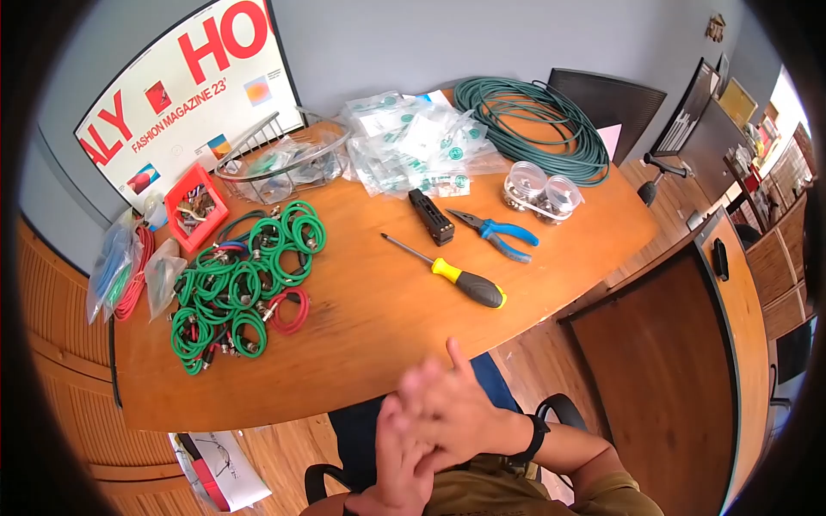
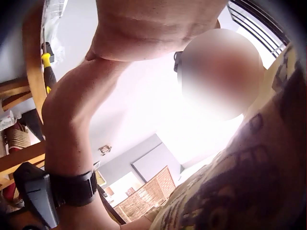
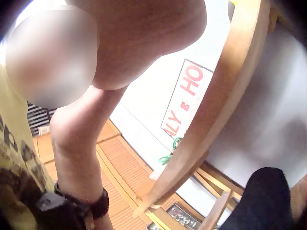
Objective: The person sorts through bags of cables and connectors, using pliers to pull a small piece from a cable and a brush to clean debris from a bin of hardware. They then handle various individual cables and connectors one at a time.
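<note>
Black wristband [image 1: 540,437], then right hand [image 1: 465,421] pressed together with left hand [image 1: 400,469]; fingers blurred, nothing visible between. Screwdriver [image 1: 469,285] ahead of them, handle's butt slightly right, shaft slanting away forward-left; right hand nearer. Green coils [image 1: 243,267] farther left. Left wrist view catches its handle; only head view gives the full slant.

A wooden table [image 1: 366,318] holds green cables [image 1: 206,288], a screwdriver [image 1: 447,270], pliers [image 1: 489,230]; plastic bags [image 1: 404,150] lie behind. Tubs [image 1: 527,182] stand near the pliers.
</note>
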A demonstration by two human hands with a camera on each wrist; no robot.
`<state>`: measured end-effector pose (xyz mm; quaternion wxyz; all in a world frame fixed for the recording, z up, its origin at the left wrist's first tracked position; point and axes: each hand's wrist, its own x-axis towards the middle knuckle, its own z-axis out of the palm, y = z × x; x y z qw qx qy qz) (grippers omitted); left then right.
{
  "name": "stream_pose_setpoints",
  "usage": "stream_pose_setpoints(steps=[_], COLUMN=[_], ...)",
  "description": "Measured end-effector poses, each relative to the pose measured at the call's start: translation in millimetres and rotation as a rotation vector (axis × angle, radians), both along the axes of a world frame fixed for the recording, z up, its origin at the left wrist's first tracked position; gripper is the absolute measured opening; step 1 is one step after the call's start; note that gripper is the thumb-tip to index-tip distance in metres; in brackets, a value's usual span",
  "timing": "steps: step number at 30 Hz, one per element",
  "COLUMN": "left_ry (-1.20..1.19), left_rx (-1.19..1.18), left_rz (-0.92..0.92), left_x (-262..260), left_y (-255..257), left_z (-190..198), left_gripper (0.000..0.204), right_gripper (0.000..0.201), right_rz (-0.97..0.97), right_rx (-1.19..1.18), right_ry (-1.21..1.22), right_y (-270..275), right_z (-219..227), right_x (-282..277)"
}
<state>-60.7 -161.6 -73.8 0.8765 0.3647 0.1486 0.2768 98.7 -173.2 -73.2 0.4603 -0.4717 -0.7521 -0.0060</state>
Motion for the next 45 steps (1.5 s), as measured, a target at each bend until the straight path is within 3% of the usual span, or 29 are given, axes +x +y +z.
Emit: stream_pose_setpoints(steps=[1,3,4,6,10,12,16,17,19,20,22,23,24,26,27,29,30,32,34,36,37,38,40,41,45], left_ry=[-0.112,-0.329,-0.328,-0.284,-0.205,-0.147,-0.071,-0.056,-0.040,-0.059,-0.099,-0.119,-0.136,-0.175,-0.190,-0.207,-0.207,-0.232,-0.152,0.014,-0.210,-0.210,-0.231,-0.094,-0.023], left_rx=[0.172,0.521,0.521,0.443,0.299,0.207,0.047,0.006,-0.043,-0.004,0.079,0.122,0.169,0.274,0.318,0.409,0.415,-0.009,0.093,0.291,0.373,0.373,0.476,0.484,0.519], left_rz=[0.182,0.540,0.544,0.568,0.603,0.640,0.694,0.707,0.724,0.758,0.821,0.855,0.891,0.949,0.984,1.064,1.069,0.242,0.308,0.428,0.630,0.637,0.730,0.850,0.865], left_x=[2.9,8.2,7.4,5.7,0.3,-7.4,-21.7,-24.6,-19.4,-11.9,0.3,5.2,8.3,14.6,16.0,9.5,-2.9,-35.0,-39.9,-36.3,-21.9,-24.2,-32.7,-31.9,-35.3], left_y=[-9.1,-21.1,-21.0,-21.3,-13.9,-17.7,-9.4,-5.7,8.1,16.9,30.8,36.3,40.8,56.1,59.7,55.7,56.5,54.6,46.1,37.0,37.5,41.3,45.9,49.2,68.8], left_z=[-1.5,-0.9,0.8,4.8,13.7,19.2,31.5,34.9,43.9,47.5,49.9,49.5,48.1,51.7,50.3,29.8,19.7,4.3,17.8,40.0,27.4,16.5,1.5,16.4,22.2], left_gripper=[0.076,0.078,0.078,0.079,0.080,0.081,0.083,0.084,0.084,0.083,0.082,0.082,0.082,0.082,0.082,0.082,0.082,0.086,0.087,0.090,0.083,0.083,0.069,0.051,0.041], right_gripper=[0.088,0.089,0.089,0.089,0.085,0.087,0.094,0.094,0.098,0.098,0.090,0.091,0.082,0.094,0.094,0.070,0.070,0.072,0.073,0.060,0.053,0.048,0.032,0.027,0.033], right_rz=[0.010,-0.165,-0.161,0.331,0.551,0.591,0.592,0.601,0.042,0.045,0.283,0.532,0.508,0.726,0.731,0.470,0.477,0.557,0.608,0.113,0.070,0.024,-0.139,-0.241,-0.534], right_rx=[-0.002,-0.121,-0.123,-0.192,-0.119,0.076,-0.026,-0.026,-0.080,-0.085,-0.218,-0.332,-0.335,-0.227,-0.232,-0.148,-0.143,-0.106,-0.090,0.159,0.009,-0.140,-0.152,-0.143,-0.198], right_ry=[0.000,0.708,0.708,0.919,0.709,0.255,-0.198,-0.202,-0.094,-0.096,0.503,0.588,0.714,0.606,0.609,0.247,0.247,0.024,-0.088,-0.480,-0.395,-0.309,-0.123,-0.127,-0.161], right_y=[3.8,12.7,13.7,10.7,21.3,20.4,56.1,61.6,67.4,68.7,65.7,50.6,43.7,43.9,42.7,39.2,44.2,58.6,70.3,77.1,77.6,77.2,72.9,70.9,59.0], right_z=[5.7,27.2,25.6,22.1,63.4,69.9,49.3,50.9,52.5,49.4,39.0,31.5,51.6,56.9,61.8,70.9,69.1,58.7,51.7,51.1,61.4,72.8,72.5,76.9,68.7], right_x=[-3.7,-23.2,-36.4,-64.5,-74.3,-75.4,-48.1,-39.4,-26.5,-31.3,-53.7,-69.6,-89.0,-93.6,-94.7,-95.5,-90.7,-70.8,-50.3,-27.8,-13.4,3.0,42.2,57.5,88.5])
